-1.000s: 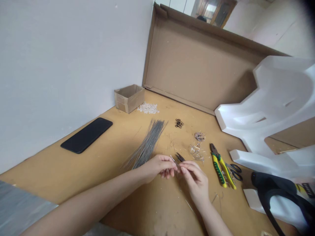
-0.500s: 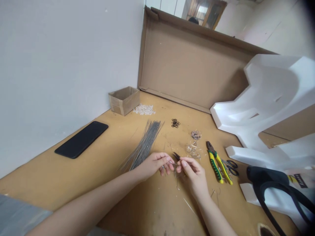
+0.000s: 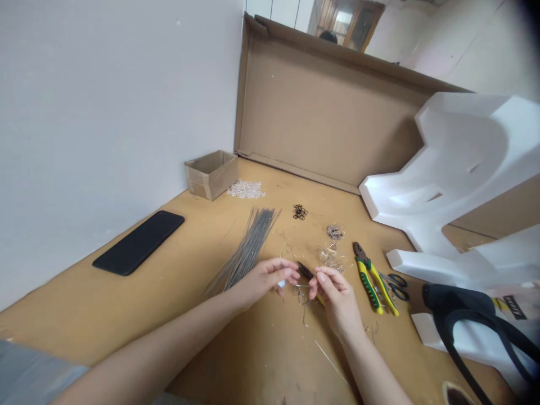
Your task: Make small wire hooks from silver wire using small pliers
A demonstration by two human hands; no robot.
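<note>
My left hand [image 3: 275, 277] is closed in a pinch on one end of a short thin metal wire [image 3: 304, 286]. My right hand [image 3: 334, 293] pinches the wire's other end, so it spans the small gap between my fingertips. Something small and pale shows at my left fingers, too small to name. Behind the gap lie dark-jawed small pliers [image 3: 304, 270], partly hidden by my right hand. A bundle of straight grey wires [image 3: 252, 244] lies on the table beyond my left wrist. Bent wire pieces [image 3: 331, 259] are scattered past my right fingertips.
On the wooden table [image 3: 236, 360] are a cardboard box [image 3: 211, 179], clear beads [image 3: 246, 189], black rings [image 3: 300, 212], a pile of metal pieces [image 3: 335, 231], yellow-green pliers [image 3: 373, 281], scissors [image 3: 396, 286] and a black phone [image 3: 139, 242]. White foam [image 3: 400, 202] stands at right.
My hands have moved slightly apart, baring more of the wire between them. My right hand has shifted a little to the right, and a bit of the small pliers' yellow handle now shows.
</note>
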